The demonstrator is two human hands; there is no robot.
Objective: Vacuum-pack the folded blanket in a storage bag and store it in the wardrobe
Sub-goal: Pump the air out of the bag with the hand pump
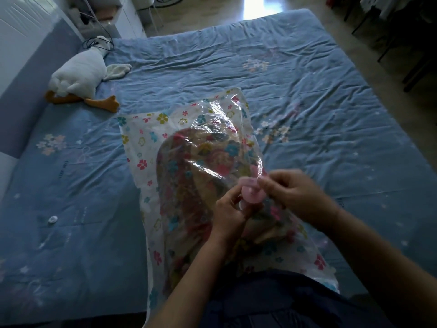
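A clear storage bag (146, 143) printed with small coloured flowers lies on the bed in front of me. Inside it shows the folded blanket (189, 181), brownish with a flower pattern. On top of the bag sits a round pink valve (251, 193). My left hand (230, 209) pinches the valve from the near left side. My right hand (293, 192) holds the valve's top edge from the right, fingers curled and a little blurred.
The bed has a wrinkled blue sheet (307, 95). A white plush goose (80, 74) with orange feet lies at the far left by the headboard. A small white round cap (52, 219) rests on the sheet at left. Floor and dark furniture lie beyond the right edge.
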